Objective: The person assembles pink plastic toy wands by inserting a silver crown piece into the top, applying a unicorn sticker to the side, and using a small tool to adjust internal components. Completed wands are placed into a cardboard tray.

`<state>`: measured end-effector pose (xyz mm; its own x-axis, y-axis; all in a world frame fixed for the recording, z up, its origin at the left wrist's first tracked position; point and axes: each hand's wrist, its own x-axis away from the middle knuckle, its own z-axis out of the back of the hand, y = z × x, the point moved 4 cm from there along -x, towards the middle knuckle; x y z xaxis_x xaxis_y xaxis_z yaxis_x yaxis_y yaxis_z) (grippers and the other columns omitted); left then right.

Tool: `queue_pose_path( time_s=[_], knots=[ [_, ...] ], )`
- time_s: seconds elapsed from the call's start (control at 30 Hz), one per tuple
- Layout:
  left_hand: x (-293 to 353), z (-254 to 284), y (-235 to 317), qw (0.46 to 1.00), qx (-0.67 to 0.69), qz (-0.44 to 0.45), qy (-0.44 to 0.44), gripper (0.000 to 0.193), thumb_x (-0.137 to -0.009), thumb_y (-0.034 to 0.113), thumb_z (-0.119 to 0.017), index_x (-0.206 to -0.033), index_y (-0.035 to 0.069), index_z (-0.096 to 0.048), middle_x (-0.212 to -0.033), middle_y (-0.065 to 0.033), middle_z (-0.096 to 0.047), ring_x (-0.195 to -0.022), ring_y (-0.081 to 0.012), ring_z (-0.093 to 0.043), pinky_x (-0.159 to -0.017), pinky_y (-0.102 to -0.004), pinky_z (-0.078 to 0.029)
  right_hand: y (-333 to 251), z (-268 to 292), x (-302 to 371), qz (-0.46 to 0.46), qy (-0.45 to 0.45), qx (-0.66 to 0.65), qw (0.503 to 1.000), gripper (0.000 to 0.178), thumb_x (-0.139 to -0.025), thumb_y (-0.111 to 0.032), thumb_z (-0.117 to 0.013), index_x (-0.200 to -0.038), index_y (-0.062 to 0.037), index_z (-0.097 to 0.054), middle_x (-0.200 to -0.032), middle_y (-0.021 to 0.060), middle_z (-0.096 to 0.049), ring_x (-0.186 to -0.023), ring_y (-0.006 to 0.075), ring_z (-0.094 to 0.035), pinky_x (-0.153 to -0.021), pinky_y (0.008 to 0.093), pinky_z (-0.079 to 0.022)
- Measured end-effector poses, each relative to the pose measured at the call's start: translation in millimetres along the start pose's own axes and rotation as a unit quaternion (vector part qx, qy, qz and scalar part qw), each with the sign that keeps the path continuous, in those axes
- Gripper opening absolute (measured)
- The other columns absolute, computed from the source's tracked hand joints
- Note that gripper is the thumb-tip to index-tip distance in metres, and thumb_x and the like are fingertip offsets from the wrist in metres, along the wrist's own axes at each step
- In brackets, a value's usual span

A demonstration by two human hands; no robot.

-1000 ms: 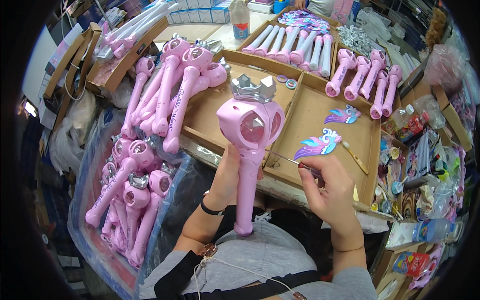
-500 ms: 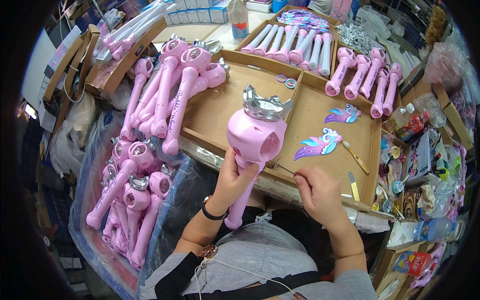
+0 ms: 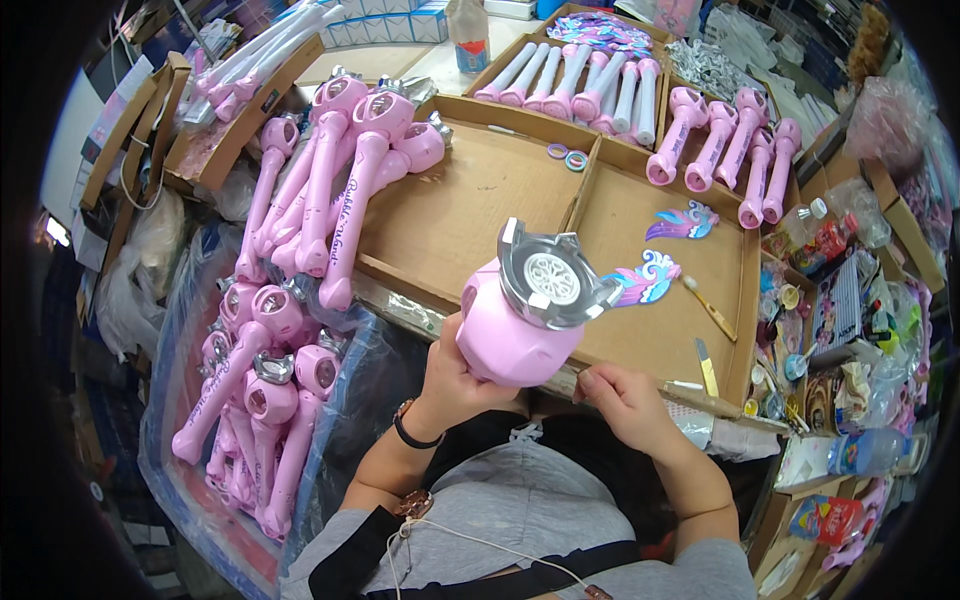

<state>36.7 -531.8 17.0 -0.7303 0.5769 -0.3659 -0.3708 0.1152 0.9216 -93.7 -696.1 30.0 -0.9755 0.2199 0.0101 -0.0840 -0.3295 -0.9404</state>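
My left hand is wrapped around the handle of a pink toy wand, just below its bulbous head. The silver crown on that head is tipped so its round patterned top shows. Beside the head, my right hand is closed in a pinch on a thin stick-like tool, mostly hidden by the fingers. Two purple-and-blue wing-shaped pieces, a nearer one partly behind the crown and a farther one, lie in the cardboard tray.
A yellow-handled brush and a craft knife lie at the tray's right. Pink wands are heaped on the left, above a plastic-lined bin of more wands. Wand handles stand at the back; bottles crowd the right.
The wand has tilted, swinging its crown toward me and the right, and the handle is now hidden. My right hand has drawn slightly nearer to me; its tool's thin dark tip no longer shows.
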Motion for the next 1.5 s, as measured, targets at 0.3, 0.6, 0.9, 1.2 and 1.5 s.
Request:
queue_pose_path(
  time_s=[0.3, 0.6, 0.9, 1.2, 1.5],
  knots=[
    [8, 0, -13, 0.993, -0.098, 0.006, -0.061, 0.057, -0.066, 0.014, -0.076, -0.115, 0.002, -0.048, -0.102, -0.0072, -0.063, -0.096, -0.0202, -0.061, -0.082, -0.0336, -0.046, 14, -11, 4, -0.173, -0.1, -0.293, 0.935, 0.031, -0.094, -0.028, -0.049, -0.082, -0.0017, -0.061, -0.06, -0.001, -0.05, -0.048, 0.0115, -0.044, -0.045, 0.0236, -0.035],
    [4, -2, 1, 0.997, -0.027, 0.051, -0.051, 0.05, -0.065, 0.006, -0.071, -0.112, 0.0, -0.055, -0.11, -0.0093, -0.06, -0.1, -0.0211, -0.058, -0.09, -0.0327, -0.043, -12, -11, 11, 0.146, 0.103, 0.191, 0.965, 0.01, -0.08, -0.012, -0.064, -0.083, -0.0017, -0.063, -0.074, 0.0133, -0.063, -0.061, 0.0274, -0.061, -0.054, 0.0341, -0.048],
    [4, -11, 18, 0.979, -0.174, -0.015, -0.104, 0.038, -0.071, 0.02, -0.073, -0.107, 0.012, -0.063, -0.105, -0.0016, -0.064, -0.099, -0.0201, -0.059, -0.092, -0.037, -0.04, 9, -18, 16, -0.039, -0.073, -0.044, 0.996, 0.03, -0.094, -0.026, -0.048, -0.085, -0.0005, -0.063, -0.075, 0.0119, -0.064, -0.065, 0.0239, -0.062, -0.063, 0.03, -0.048],
    [33, -4, -47, 0.983, 0.077, 0.141, -0.089, 0.066, -0.065, 0.02, -0.08, -0.119, 0.0, -0.049, -0.104, -0.0129, -0.064, -0.09, -0.0245, -0.065, -0.078, -0.0328, -0.05, 26, -23, 30, -0.292, -0.184, -0.397, 0.851, 0.034, -0.096, -0.03, -0.045, -0.078, -0.0029, -0.055, -0.05, -0.0049, -0.034, -0.041, 0.0049, -0.025, -0.038, 0.0218, -0.019],
    [7, -8, 19, 0.991, -0.091, 0.06, -0.071, 0.051, -0.067, 0.017, -0.076, -0.112, 0.004, -0.057, -0.101, -0.0092, -0.064, -0.097, -0.0222, -0.061, -0.083, -0.0334, -0.046, 7, -24, 15, -0.101, -0.041, -0.188, 0.976, 0.026, -0.092, -0.028, -0.056, -0.096, -0.0023, -0.056, -0.06, -0.0019, -0.042, -0.05, 0.0074, -0.043, -0.042, 0.0252, -0.034]
  ],
)
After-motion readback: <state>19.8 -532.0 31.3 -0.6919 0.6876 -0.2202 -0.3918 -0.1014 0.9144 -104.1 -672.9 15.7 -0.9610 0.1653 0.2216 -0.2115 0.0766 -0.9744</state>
